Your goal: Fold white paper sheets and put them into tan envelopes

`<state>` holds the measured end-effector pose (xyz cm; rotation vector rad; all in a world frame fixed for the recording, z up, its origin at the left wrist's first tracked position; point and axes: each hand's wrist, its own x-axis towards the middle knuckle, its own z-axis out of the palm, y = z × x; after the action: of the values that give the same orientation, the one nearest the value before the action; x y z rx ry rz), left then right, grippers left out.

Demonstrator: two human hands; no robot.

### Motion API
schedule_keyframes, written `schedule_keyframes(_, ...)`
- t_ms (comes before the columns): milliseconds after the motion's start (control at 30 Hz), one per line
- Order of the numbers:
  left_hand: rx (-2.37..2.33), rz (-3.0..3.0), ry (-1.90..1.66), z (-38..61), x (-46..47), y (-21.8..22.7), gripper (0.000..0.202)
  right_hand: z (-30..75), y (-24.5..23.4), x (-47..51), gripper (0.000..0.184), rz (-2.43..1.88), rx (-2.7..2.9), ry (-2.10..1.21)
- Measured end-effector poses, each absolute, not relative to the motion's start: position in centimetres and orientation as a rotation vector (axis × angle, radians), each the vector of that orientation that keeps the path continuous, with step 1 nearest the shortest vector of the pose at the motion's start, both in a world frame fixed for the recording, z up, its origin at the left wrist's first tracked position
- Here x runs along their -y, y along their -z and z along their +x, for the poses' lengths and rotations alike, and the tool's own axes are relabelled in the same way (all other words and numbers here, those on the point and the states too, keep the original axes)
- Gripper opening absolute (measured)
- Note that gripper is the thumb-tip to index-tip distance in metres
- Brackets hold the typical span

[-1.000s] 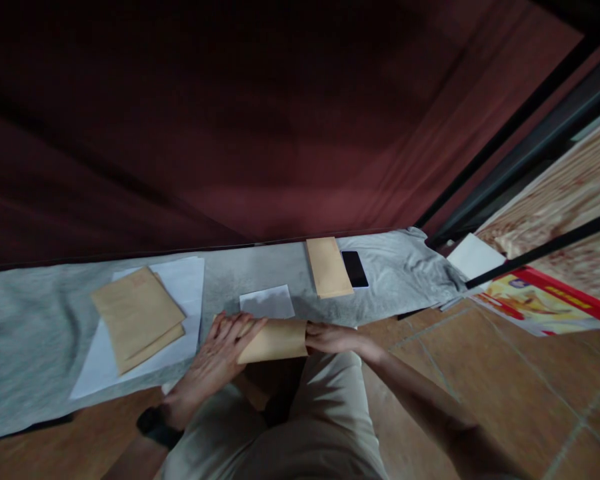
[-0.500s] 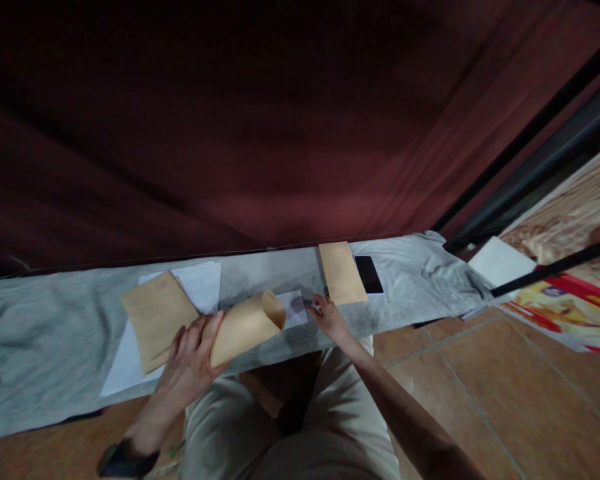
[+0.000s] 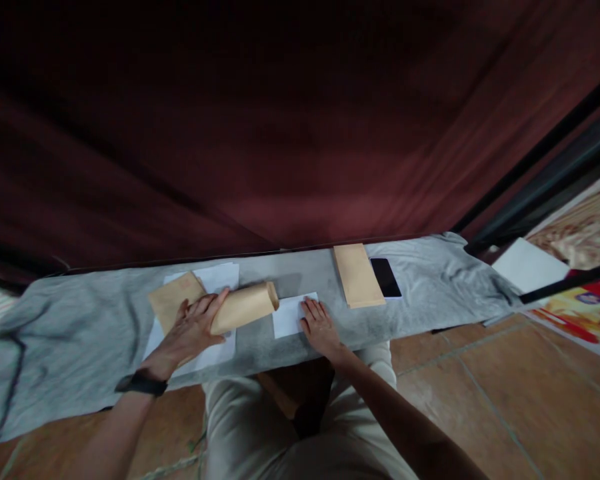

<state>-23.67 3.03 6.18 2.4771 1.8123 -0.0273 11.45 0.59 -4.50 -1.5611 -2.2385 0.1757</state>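
Note:
My left hand [image 3: 193, 331] grips the end of a brown paper envelope [image 3: 245, 308], which bulges and curls over toward the right. Beneath that hand lie another flat brown envelope [image 3: 175, 297] and white paper sheets [image 3: 219, 274]. My right hand [image 3: 321, 327] rests with its fingers stretched out on the right edge of a small white paper [image 3: 287, 317]. This paper lies flat on the grey cloth, just right of the curled envelope's mouth.
A stack of brown envelopes [image 3: 359, 275] lies right of my right hand, with a phone [image 3: 386, 277] beside it. Grey cloth [image 3: 430, 287] covers the narrow bench. Behind it hangs a dark red curtain [image 3: 300, 167]. A colourful printed box [image 3: 580, 310] stands far right.
The white paper now lies apart from the curled envelope, whose mouth has closed somewhat. My right hand has flattened onto the paper. The view has shifted slightly.

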Motion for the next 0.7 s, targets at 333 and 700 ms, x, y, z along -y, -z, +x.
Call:
schedule_keyframes(333, -1.704, 2.322, 0.189, -26.1, -5.7, -4.6, 0.111, 9.7, 3.5, -1.0, 0.05, -1.568, 2.284, -0.213)
schedule_keyframes(700, -1.545, 2.363, -0.6, -12.7, 2.8, -2.3, 0.063, 8.9, 4.1, -1.0, 0.054, -1.553, 2.312, -0.238)
